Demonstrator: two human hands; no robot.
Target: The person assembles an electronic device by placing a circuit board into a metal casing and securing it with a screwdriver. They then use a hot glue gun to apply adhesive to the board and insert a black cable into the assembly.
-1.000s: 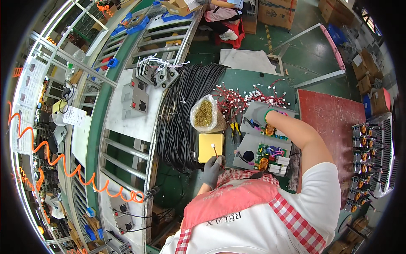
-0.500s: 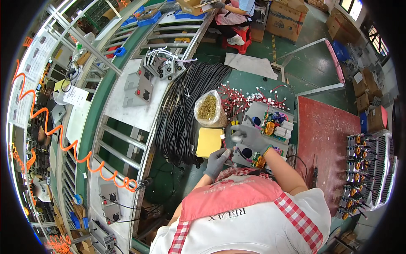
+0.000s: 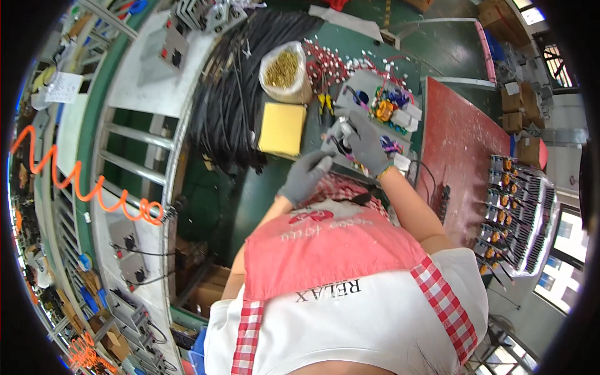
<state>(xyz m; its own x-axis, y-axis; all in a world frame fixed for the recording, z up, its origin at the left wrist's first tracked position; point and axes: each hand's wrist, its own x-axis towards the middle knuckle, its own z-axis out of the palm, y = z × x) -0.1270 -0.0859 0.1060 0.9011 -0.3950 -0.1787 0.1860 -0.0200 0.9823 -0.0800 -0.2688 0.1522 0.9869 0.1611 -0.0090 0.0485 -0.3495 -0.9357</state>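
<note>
My right hand [image 3: 365, 142], in a grey glove, is over the near grey metal plate with a circuit board [image 3: 389, 147]. Its fingers are curled around something small that I cannot make out, beside a dark loop like a wire. My left hand [image 3: 305, 176], also gloved, is just left of it with thumb and fingers drawn together; what they hold, if anything, is hidden. Beyond them lies a second plate with a circuit board [image 3: 390, 109] bearing an orange coil and white blocks. Yellow-handled pliers [image 3: 325, 103] lie between this plate and a yellow block [image 3: 281, 129].
An open bag of small brass-coloured parts [image 3: 282, 70] stands behind the yellow block. Black cables [image 3: 228, 94] are heaped left; red wires with white connectors [image 3: 325, 62] lie at the back. A red board [image 3: 459, 137] and stacked coil assemblies [image 3: 500, 212] are at right. A roller conveyor [image 3: 134, 147] runs at left.
The head view has shifted, so the bench appears higher and further left. My left hand has drawn back from my right, widening the gap. My right hand's fingers have turned upward and remain curled.
</note>
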